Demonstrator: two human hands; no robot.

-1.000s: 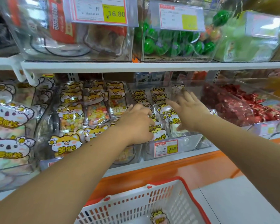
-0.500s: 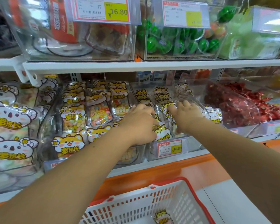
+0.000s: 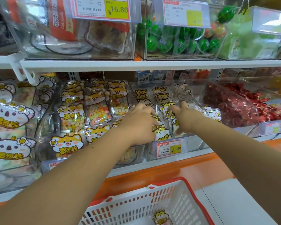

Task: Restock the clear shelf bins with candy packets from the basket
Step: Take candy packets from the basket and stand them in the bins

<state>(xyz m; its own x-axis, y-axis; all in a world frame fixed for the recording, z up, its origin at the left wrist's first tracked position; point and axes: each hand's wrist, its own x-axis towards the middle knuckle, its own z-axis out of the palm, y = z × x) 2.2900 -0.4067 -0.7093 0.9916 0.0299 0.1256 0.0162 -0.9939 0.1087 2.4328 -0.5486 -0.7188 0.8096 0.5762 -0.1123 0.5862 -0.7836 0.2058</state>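
My right hand (image 3: 184, 115) drew forward beside my left hand (image 3: 139, 125), both with fingers (image 3: 145, 109) curled round packets (image 3: 162, 133), seating them in the bin (image 3: 194, 142).

A white metal shelf board (image 3: 152, 64) runs across the upper part of the view, with a white bracket (image 3: 23, 71) at its left end and grey slotted uprights (image 3: 73, 75) behind. Below the lower white shelf edge (image 3: 161, 164) lies a glossy orange base panel (image 3: 193, 171), which meets a pale grey floor (image 3: 237, 202) crossed by a thin dark seam. Even, bright light glares on the shelf surfaces.
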